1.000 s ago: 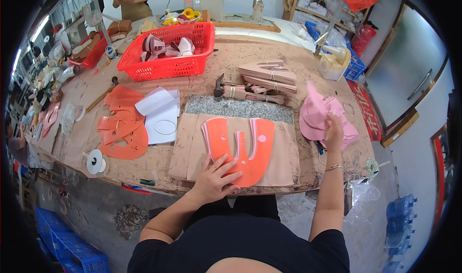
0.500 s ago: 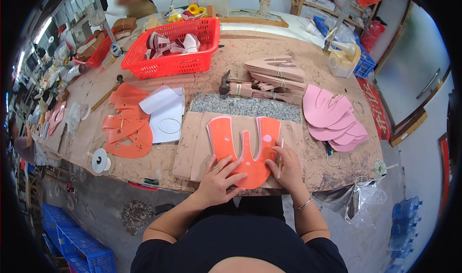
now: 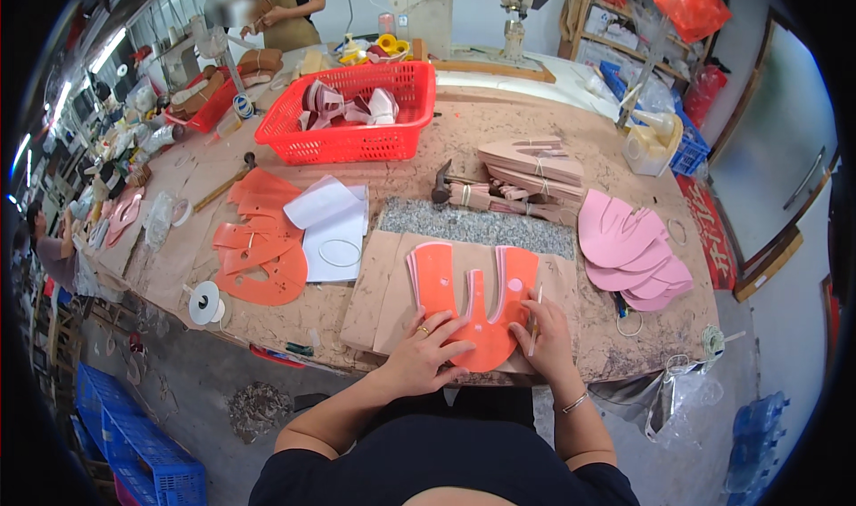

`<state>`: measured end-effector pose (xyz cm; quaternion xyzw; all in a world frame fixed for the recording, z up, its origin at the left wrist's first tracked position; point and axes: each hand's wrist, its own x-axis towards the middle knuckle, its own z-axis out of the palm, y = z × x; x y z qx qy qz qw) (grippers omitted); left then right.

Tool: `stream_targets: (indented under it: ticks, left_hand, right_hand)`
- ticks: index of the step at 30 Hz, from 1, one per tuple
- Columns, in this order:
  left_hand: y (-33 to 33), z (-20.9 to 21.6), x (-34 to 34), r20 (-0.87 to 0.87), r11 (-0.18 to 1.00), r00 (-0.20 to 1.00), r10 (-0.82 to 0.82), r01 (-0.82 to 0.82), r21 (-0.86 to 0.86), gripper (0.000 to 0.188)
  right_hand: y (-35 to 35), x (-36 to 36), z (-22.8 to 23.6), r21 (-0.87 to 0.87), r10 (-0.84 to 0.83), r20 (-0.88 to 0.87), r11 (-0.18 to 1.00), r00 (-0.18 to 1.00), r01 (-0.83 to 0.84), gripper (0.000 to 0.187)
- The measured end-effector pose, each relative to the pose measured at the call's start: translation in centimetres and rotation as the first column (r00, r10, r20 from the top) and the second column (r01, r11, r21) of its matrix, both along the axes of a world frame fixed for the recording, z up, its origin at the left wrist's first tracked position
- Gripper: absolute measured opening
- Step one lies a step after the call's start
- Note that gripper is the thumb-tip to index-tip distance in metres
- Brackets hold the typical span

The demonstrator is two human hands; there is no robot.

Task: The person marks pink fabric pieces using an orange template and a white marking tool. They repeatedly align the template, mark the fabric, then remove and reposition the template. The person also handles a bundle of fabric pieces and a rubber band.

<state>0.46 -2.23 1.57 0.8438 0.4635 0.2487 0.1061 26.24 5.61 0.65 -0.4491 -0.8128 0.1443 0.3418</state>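
Observation:
In front of me lies an orange pattern piece (image 3: pixel 486 347) with two outer prongs and a narrow middle one, punched with small holes. Pink edges of a matching sheet (image 3: pixel 414 279) peek out from beneath it. Fingers spread, my left hand (image 3: pixel 421 354) rests flat on the pattern's lower left. My right hand (image 3: pixel 549 344) sits at its lower right, fingertips against the edge, with a slim pale pen (image 3: pixel 535 314) held upright among the fingers. Both pieces lie on a brown board (image 3: pixel 385 301).
Pink cut pieces (image 3: pixel 624 247) fan out on the right; orange patterns (image 3: pixel 260 247) and white paper (image 3: pixel 332 238) lie left. Beyond are a grey stone slab (image 3: pixel 473 223), a hammer (image 3: pixel 441 185), bundled strips (image 3: pixel 535 167) and a red basket (image 3: pixel 343 145). Another person (image 3: pixel 290 11) stands at the far left.
The whole view has shifted, so the bench and everything on it sit lower and farther right in the picture. Both hands stay on the orange pattern, with little change in their hold.

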Motion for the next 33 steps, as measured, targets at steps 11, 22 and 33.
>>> stream_targets:
  ticks: [11, 22, 33]
  left_hand:
    - [0.6, -0.3, 0.0, -0.023, 1.000, 1.000, -0.003, 0.003, -0.006, 0.046]
    - [0.4, -0.8, -0.1, -0.047, 1.000, 0.999, 0.000, 0.000, -0.009, 0.050]
    - [0.4, -1.1, -0.1, -0.049, 1.000, 0.999, 0.005, -0.004, 0.011, 0.047]
  right_hand:
    - [4.4, -6.0, 3.7, -0.210, 0.093, -0.390, 0.960, 0.916, -0.186, 0.025]
    - [6.3, -12.3, 2.1, -0.292, 0.178, -0.144, 0.932, 0.973, -0.214, 0.022]
    - [5.3, -11.4, 2.5, -0.313, 0.220, -0.158, 0.913, 0.963, -0.260, 0.025]
